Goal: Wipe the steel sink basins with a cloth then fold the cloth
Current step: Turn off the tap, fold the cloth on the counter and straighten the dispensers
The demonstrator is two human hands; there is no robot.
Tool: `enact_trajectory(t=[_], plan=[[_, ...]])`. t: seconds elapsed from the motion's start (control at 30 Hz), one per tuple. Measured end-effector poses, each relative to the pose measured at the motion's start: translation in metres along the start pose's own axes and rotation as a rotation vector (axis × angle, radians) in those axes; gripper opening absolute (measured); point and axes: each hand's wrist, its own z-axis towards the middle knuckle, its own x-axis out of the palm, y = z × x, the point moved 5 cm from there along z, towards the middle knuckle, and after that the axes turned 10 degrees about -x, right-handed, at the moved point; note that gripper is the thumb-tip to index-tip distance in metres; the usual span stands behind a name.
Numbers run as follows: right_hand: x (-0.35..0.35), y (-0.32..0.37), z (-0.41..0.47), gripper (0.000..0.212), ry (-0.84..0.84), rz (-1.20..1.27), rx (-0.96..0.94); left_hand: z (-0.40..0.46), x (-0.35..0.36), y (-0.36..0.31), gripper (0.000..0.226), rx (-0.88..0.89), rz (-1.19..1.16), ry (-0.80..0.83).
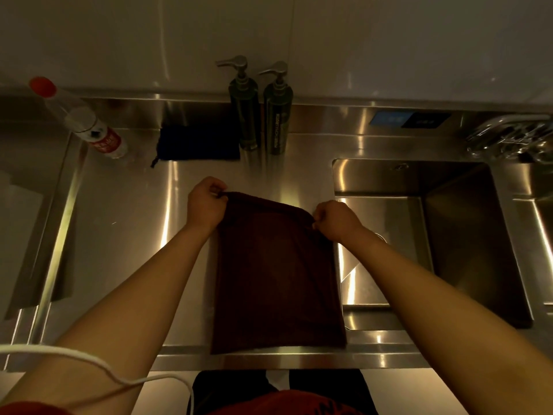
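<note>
Pinching the far corners of the dark cloth [276, 271] with left hand [206, 205] and right hand [336, 220], left of the sink basin [466, 244].

Your faucet [514, 136] runs off the right edge; bottle [89, 124] label unreadable; cloth [275, 271] covers the sink [419, 181] rim.

A dark brown cloth [276, 274] lies flat on the steel table [125, 235], its near edge at the table's front edge. The left hand [206, 205] and right hand [335, 220] each pinch one far corner. The sink basin [466, 235] lies just beside the cloth, toward the table's right edge. Two pump bottles [260, 115], a dark blue cloth [199, 142] and a red-capped clear bottle [80, 118] stand along the back edge.
</note>
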Motion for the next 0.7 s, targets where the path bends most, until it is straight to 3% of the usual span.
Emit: enact_trajectory(t=[0.17,0.27,0.4,0.5,0.6,0.7], plan=[[-0.042,-0.012,0.013,0.005,-0.268,0.072,0.04,0.005,-0.004,-0.004,0.024,0.006,-0.046,-0.001],[-0.059,-0.009,0.026,0.005,-0.323,0.004,0.003,0.008,-0.002,-0.004,0.023,-0.012,-0.043,-0.012],[-0.06,0.002,0.035,0.022,-0.314,-0.203,-0.069,0.011,-0.002,0.002,0.017,-0.009,0.043,-0.053],[-0.056,0.009,0.026,0.026,-0.376,-0.307,-0.128,0.008,-0.009,0.001,0.017,0.089,0.192,-0.106],[-0.037,0.016,0.011,0.02,-0.328,-0.217,-0.271,-0.007,-0.005,-0.007,0.013,0.261,0.262,0.0],[-0.013,0.012,-0.004,0.031,-0.17,-0.114,-0.229,-0.028,0.005,-0.001,0.034,0.303,0.405,0.154]])
